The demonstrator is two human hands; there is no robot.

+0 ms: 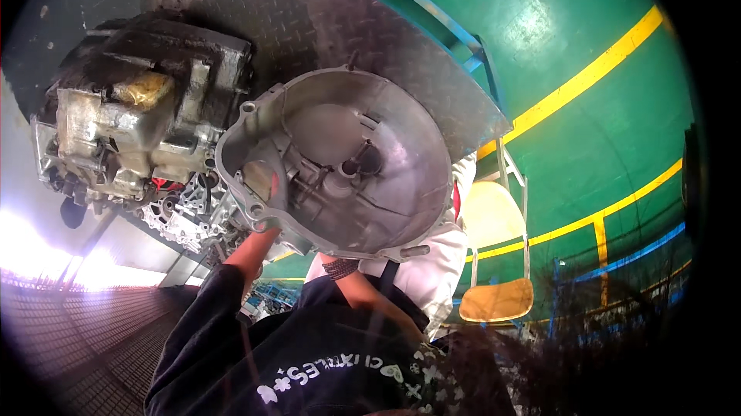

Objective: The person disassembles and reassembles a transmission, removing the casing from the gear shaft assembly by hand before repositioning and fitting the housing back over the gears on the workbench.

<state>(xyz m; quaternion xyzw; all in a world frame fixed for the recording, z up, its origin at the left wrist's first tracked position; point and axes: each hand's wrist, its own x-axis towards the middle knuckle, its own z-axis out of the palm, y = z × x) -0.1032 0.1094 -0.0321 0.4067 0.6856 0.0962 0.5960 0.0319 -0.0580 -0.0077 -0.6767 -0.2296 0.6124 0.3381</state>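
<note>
Left hand holds the grey, bowl-shaped cast-metal housing above it, probably heavy, rigid, best gripped at opposite rims; right hand hidden, grip cannot be told.

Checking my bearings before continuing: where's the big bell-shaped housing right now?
In the head view, the bell-shaped housing is near the centre, just right of the grimy metal casting and above the dark bracelet.
</note>
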